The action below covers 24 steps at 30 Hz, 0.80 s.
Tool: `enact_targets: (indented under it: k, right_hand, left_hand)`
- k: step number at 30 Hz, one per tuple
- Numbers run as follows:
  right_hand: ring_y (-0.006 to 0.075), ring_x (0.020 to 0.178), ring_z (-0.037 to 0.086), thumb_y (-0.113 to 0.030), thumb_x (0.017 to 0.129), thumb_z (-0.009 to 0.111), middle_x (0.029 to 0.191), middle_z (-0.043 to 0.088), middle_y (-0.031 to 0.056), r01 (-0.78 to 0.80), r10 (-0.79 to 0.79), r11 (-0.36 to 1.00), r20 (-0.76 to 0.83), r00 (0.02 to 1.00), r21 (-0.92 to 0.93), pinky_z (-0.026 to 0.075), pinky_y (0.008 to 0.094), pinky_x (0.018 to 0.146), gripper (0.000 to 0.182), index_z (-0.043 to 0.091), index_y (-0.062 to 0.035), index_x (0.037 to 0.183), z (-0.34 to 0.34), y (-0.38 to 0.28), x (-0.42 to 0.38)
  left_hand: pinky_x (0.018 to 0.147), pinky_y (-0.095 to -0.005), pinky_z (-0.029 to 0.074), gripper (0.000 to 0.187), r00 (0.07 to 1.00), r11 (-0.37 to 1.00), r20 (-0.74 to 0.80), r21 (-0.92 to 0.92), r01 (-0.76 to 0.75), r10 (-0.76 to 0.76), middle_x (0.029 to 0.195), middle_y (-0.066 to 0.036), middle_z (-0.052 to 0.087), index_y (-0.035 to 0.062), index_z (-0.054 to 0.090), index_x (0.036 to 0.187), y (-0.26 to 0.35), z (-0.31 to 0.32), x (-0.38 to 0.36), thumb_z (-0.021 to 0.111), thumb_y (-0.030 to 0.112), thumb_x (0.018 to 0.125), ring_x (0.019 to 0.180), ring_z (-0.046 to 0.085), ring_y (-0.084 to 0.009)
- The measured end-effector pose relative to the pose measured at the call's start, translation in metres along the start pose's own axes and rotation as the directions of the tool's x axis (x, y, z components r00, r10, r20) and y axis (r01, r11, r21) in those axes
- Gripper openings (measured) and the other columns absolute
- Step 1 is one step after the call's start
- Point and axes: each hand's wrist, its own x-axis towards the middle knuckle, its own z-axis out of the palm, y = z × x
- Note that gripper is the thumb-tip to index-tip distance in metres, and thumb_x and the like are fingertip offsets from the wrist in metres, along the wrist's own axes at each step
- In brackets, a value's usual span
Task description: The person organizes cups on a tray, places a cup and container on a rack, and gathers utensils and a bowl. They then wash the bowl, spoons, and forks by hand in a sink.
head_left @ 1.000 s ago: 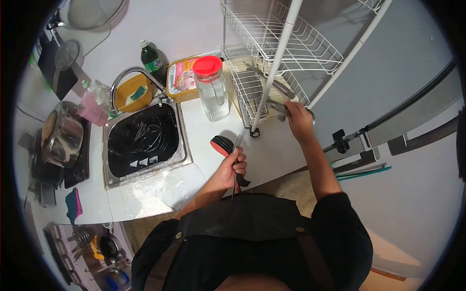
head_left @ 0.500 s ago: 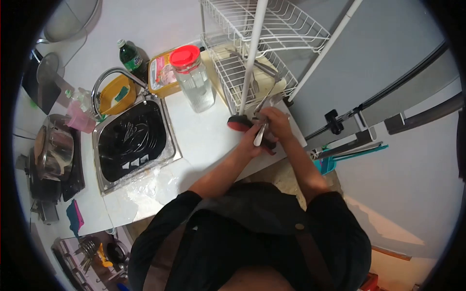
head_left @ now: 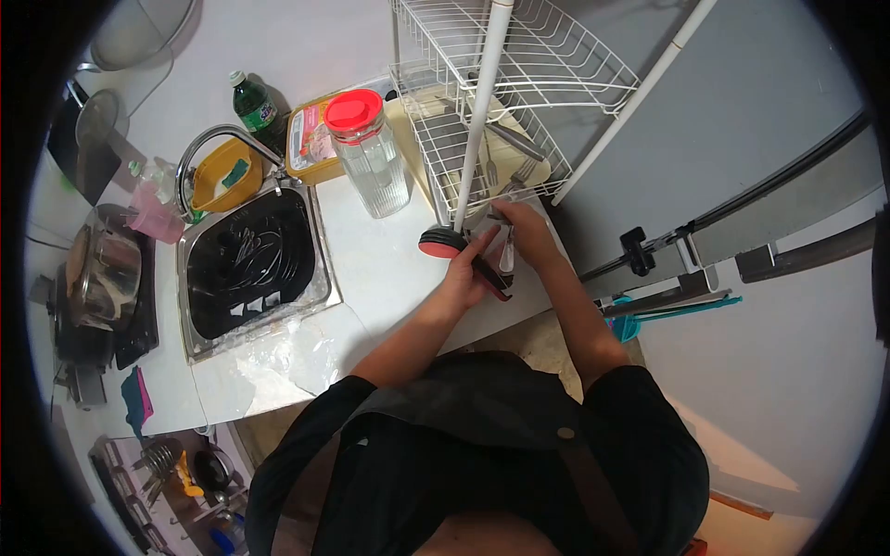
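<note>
My left hand is closed around a black-and-red utensil with a round, ridged head. Its dark handle end sticks out below my fingers. A bright metal cutlery handle also shows between my hands. My right hand is closed, fingertips on metal cutlery at the front edge of the white wire dish rack; which piece it pinches is partly hidden. Just beyond those fingertips, a fork lies with its tines pointing away, over the rack's cream tray. Another fork lies beside it.
Left of the rack stands a glass pitcher with a red lid. A black sink with a curved faucet is further left, near a green bottle and a yellow basin. White rack posts rise close to my hands.
Both hands have shifted slightly, and the black-and-red utensil has moved a little left. The fork near my right hand now lies farther into the rack, its tines more visible.
</note>
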Motion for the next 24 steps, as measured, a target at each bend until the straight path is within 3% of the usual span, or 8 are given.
enact_targets:
  k: [4,7,10,14,16,17,20,24]
  right_hand:
    - [0.0263,0.082,0.058,-0.004,0.078,0.051,0.091,0.06,0.0123,-0.064,0.071,0.997,0.157,0.985,-0.054,0.047,0.0319,0.072,0.032,0.056,-0.0094,0.109,-0.011,-0.016,0.01]
    - [0.0256,0.08,0.059,-0.006,0.077,0.054,0.091,0.06,0.0114,0.089,-0.052,0.958,0.139,0.989,-0.271,0.047,0.0327,0.069,0.032,0.057,-0.0105,0.108,-0.005,-0.008,0.008]
    - [0.0245,0.076,0.058,-0.006,0.075,0.056,0.088,0.06,0.0094,0.136,-0.121,0.937,0.068,0.99,-0.321,0.047,0.0334,0.065,0.031,0.057,-0.011,0.105,-0.002,-0.01,0.008]
    - [0.0244,0.071,0.057,-0.007,0.072,0.058,0.077,0.058,0.007,0.232,-0.225,0.937,0.055,0.973,-0.261,0.046,0.0333,0.059,0.027,0.057,-0.01,0.099,-0.005,-0.015,0.002]
    - [0.0246,0.069,0.056,-0.009,0.07,0.058,0.07,0.054,0.0047,0.25,-0.253,0.959,-0.007,0.967,-0.133,0.045,0.0336,0.057,0.026,0.055,-0.0107,0.096,-0.014,-0.026,-0.011]
    - [0.0241,0.069,0.056,-0.009,0.07,0.058,0.07,0.053,0.0044,0.294,-0.29,0.951,0.05,0.956,-0.1,0.044,0.0333,0.057,0.026,0.055,-0.0109,0.096,-0.021,-0.036,-0.016]
    - [0.0228,0.068,0.055,-0.01,0.07,0.058,0.071,0.051,0.0031,0.421,-0.402,0.906,0.231,0.886,-0.036,0.044,0.0325,0.056,0.025,0.055,-0.0113,0.095,-0.045,-0.065,-0.035]
    - [0.021,0.07,0.055,-0.011,0.072,0.057,0.075,0.05,0.0015,0.53,-0.463,0.845,0.408,0.787,-0.064,0.044,0.0319,0.055,0.024,0.055,-0.0129,0.095,-0.056,-0.089,-0.058]
  left_hand:
    - [0.08,-0.0331,0.041,0.034,0.999,0.994,-0.03,0.103,0.019,-0.016,0.117,-0.003,0.054,0.0123,0.051,0.114,0.01,0.015,-0.013,0.053,0.029,0.085,0.095,0.053,-0.0141]
    - [0.076,-0.0313,0.044,0.032,0.998,0.99,-0.048,0.136,0.047,-0.041,0.12,-0.005,0.053,0.0118,0.052,0.113,0.011,0.016,-0.016,0.052,0.027,0.085,0.094,0.053,-0.0138]
    - [0.073,-0.0317,0.046,0.03,0.996,0.986,-0.041,0.146,0.085,-0.079,0.115,-0.005,0.054,0.011,0.053,0.111,0.009,0.008,-0.017,0.052,0.026,0.085,0.091,0.054,-0.0147]
    - [0.078,-0.0348,0.046,0.029,0.99,0.99,0.022,0.044,0.136,-0.137,0.103,-0.005,0.057,0.0086,0.053,0.109,0.004,-0.005,-0.018,0.051,0.026,0.086,0.089,0.055,-0.0174]
    - [0.081,-0.0361,0.044,0.027,0.988,0.988,0.023,0.0,0.156,-0.156,0.108,-0.006,0.057,0.0072,0.054,0.105,0.001,-0.008,-0.023,0.051,0.027,0.087,0.102,0.053,-0.02]
    - [0.083,-0.0368,0.043,0.027,0.986,0.986,0.021,-0.024,0.166,-0.166,0.111,-0.006,0.056,0.0066,0.054,0.103,0.001,-0.008,-0.026,0.052,0.028,0.087,0.108,0.051,-0.0213]
    - [0.087,-0.0388,0.044,0.033,0.94,0.967,0.254,-0.052,0.247,-0.227,0.108,-0.009,0.056,0.0039,0.053,0.104,-0.002,-0.009,-0.025,0.051,0.033,0.088,0.109,0.05,-0.0254]
    - [0.084,-0.0362,0.046,0.038,0.902,0.937,0.274,-0.003,0.349,-0.335,0.099,-0.008,0.056,-0.0006,0.052,0.108,0.0,0.039,-0.057,0.048,0.033,0.089,0.099,0.054,-0.0212]
